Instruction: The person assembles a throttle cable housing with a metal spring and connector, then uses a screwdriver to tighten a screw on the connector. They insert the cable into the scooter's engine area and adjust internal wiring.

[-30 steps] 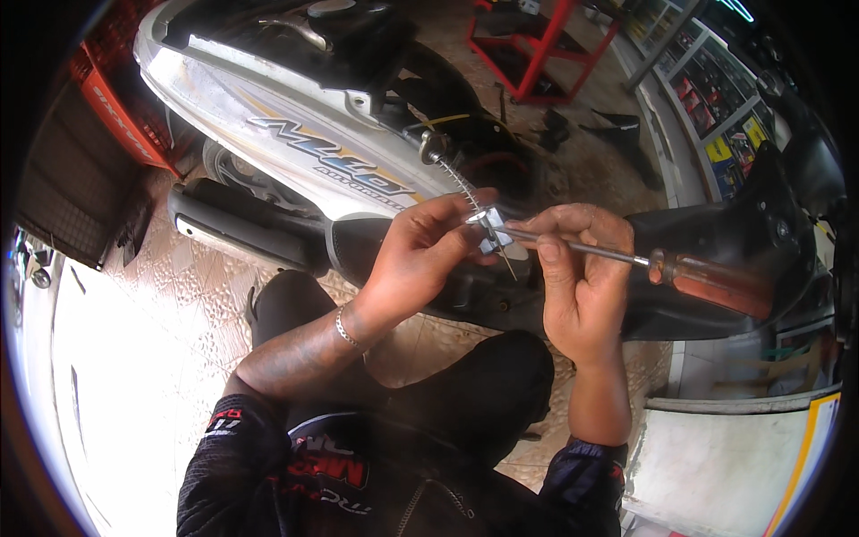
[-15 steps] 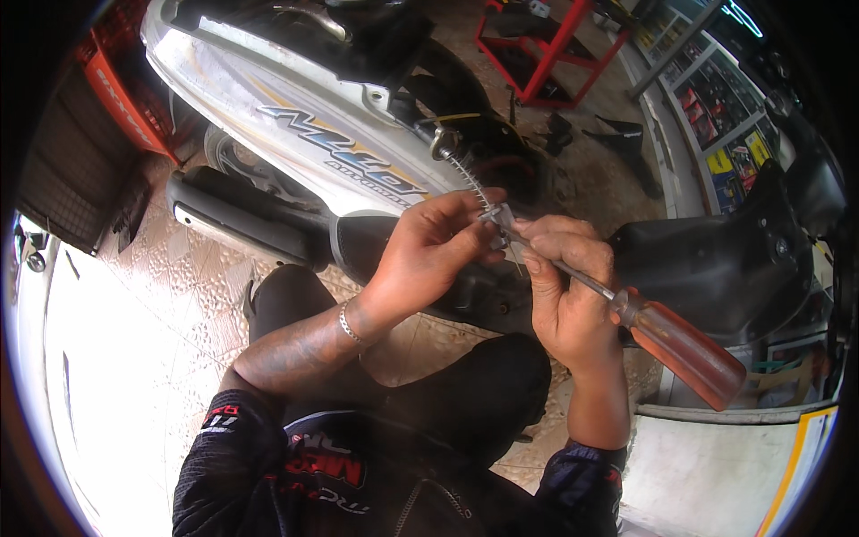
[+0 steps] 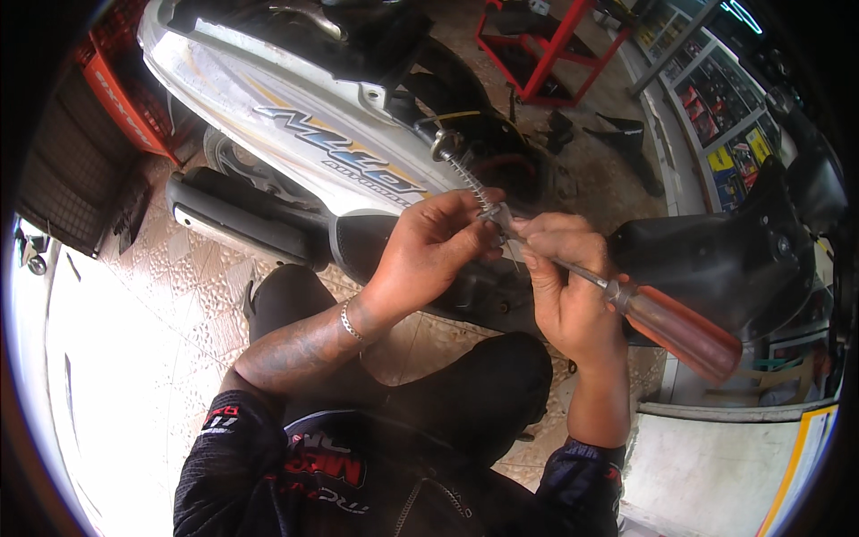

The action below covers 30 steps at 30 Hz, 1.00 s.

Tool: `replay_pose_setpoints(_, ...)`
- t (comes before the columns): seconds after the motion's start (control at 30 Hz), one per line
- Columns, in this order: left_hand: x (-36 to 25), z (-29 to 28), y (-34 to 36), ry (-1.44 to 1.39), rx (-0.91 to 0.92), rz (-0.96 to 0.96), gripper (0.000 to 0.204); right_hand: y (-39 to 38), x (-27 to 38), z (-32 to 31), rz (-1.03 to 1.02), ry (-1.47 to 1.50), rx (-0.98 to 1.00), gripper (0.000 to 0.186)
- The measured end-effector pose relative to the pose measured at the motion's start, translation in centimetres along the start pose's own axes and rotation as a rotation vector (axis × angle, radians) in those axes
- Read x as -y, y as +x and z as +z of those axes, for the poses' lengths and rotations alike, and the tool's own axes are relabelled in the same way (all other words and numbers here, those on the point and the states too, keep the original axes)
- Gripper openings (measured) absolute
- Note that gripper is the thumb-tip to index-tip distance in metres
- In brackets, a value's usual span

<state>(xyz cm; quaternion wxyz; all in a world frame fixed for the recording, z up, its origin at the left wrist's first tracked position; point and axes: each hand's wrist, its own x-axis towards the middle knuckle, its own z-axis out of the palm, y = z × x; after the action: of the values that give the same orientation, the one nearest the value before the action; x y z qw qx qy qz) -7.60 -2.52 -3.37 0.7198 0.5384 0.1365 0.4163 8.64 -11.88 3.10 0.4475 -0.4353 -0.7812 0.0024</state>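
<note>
Left hand (image 3: 429, 246) curled, fingertips pinching a small bright metal fitting (image 3: 495, 215) at the end of a coiled steel-sheathed cable (image 3: 465, 179); cable is ribbed and springy-looking, running up and left to a round metal nut on the scooter (image 3: 295, 134); thin metal bracelet (image 3: 349, 320) on the left wrist, forearm tattooed.

Right hand (image 3: 564, 286) closed around the shaft of a screwdriver (image 3: 653, 313), thumb and forefinger pressed near the tip; tip meets the fitting right between the two hands; hands touch at the fingertips, above the person's knees; exact shape of the fitting is too small to tell.

Screwdriver: slim round steel shaft, fat translucent red-brown plastic handle with a dark collar, handle sticking out lower right past the palm.

Scooter body panel is glossy silver-white plastic with blue and yellow graphics; black matte footrest bar (image 3: 242, 224) below it; black textured seat or cover (image 3: 725, 259) to the right.

Floor (image 3: 179, 295) is patterned beige tile, dusty.

Containers: red plastic crate (image 3: 125, 98) upper left, contents not visible; red metal frame stand (image 3: 555, 54) at top; shelving (image 3: 716, 98) upper right packed with small coloured boxes and bottles, details blurred.
</note>
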Motion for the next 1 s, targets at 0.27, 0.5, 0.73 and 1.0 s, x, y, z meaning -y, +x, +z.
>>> replay_pose_setpoints(0.27,-0.2,0.2,0.1,-0.031,0.000,-0.022,0.026,-0.3,-0.7,0.3,0.026,0.242,-0.150,0.018)
replay_pose_setpoints(0.5,-0.2,0.5,0.1,-0.058,-0.016,-0.006,0.023,2.7,-1.4,-0.6,0.296,0.562,-0.175,0.016)
replay_pose_setpoints(0.73,0.1,0.0,0.1,-0.010,0.018,0.017,0.019,6.8,-2.3,-1.0,0.467,0.595,0.093,0.015)
replay_pose_setpoints(1.0,0.1,-0.1,0.0,-0.067,0.016,0.006,0.020,6.9,-2.1,-0.6,0.520,0.557,0.111,0.014)
